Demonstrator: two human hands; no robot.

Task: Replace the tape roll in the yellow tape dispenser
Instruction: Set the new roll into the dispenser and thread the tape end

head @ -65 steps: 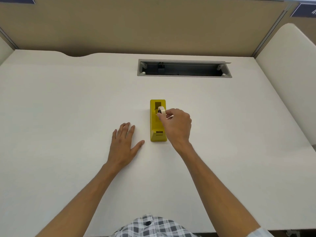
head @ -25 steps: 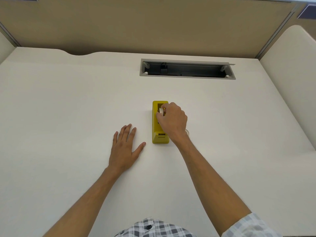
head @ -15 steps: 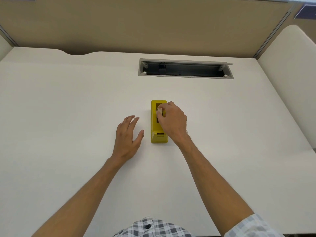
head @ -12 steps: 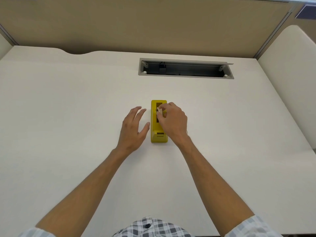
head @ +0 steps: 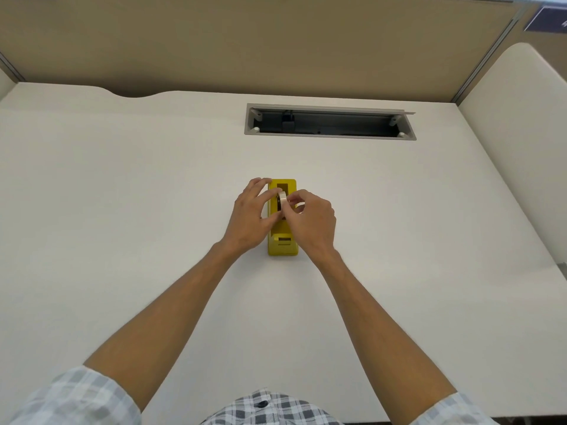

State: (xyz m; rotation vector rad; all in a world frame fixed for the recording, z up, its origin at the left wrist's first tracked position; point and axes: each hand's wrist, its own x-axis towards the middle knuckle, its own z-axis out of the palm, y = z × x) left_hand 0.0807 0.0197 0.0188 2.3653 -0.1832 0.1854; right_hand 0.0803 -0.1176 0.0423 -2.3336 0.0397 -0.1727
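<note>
Left fingers [head: 260,196] newly on tape roll [head: 282,200]

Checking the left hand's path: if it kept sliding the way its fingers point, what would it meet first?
Probably the yellow tape dispenser: the left hand already reaches its side, thumb by the tape roll.

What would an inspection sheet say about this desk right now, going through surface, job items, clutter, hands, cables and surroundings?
Surface: plain white desk, no marks seen.
Job's things: yellow plastic tape dispenser at mid-desk; pale tape roll stands on edge above its slot.
Clutter: nothing seen.
Hands: left hand grips the dispenser's side, thumb by the roll; right hand pinches the roll.
Cables: none on the desk; grey rectangular cable tray is open, contents unclear.
Surroundings: tan partition panel behind; white side desk to the right.
</note>
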